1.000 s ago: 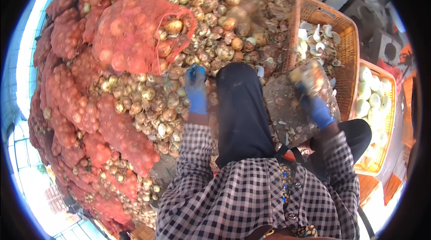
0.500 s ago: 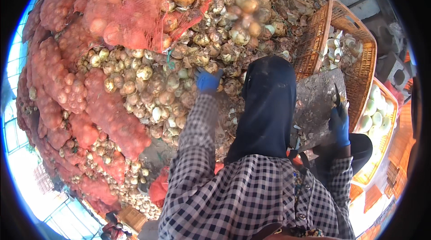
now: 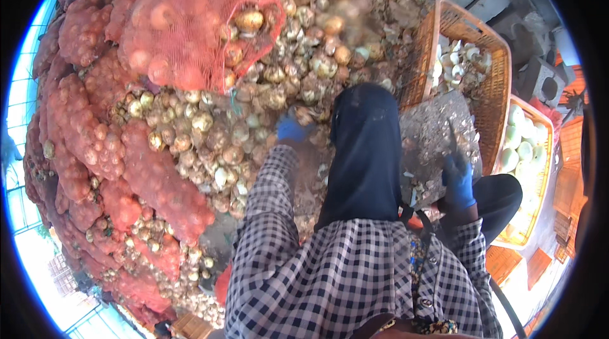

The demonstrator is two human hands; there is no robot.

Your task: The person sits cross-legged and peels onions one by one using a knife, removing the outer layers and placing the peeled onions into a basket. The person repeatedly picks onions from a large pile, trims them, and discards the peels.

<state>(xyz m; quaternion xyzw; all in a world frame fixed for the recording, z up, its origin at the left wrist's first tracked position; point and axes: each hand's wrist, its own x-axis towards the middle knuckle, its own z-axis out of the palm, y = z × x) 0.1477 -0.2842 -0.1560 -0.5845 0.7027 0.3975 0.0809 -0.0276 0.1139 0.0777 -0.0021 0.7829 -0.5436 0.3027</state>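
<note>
Blue-gloved left hand point(image 3: 292, 129), centre of the frame, appears engaged in picking up an unpeeled onion point(image 3: 306, 115); the next move likely calls for a secure grasp. Onion lies at its fingers, upper-right side; blur conceals finger opening and any hold. Right hand point(image 3: 458, 184), right of centre, is closed around a knife point(image 3: 453, 138).

Gray concrete blocks point(image 3: 536, 80) stand at the upper right; strong white light point(image 3: 47, 269) washes over a pale, grid-lined surface point(image 3: 104, 322) along the curved left edge.
</note>
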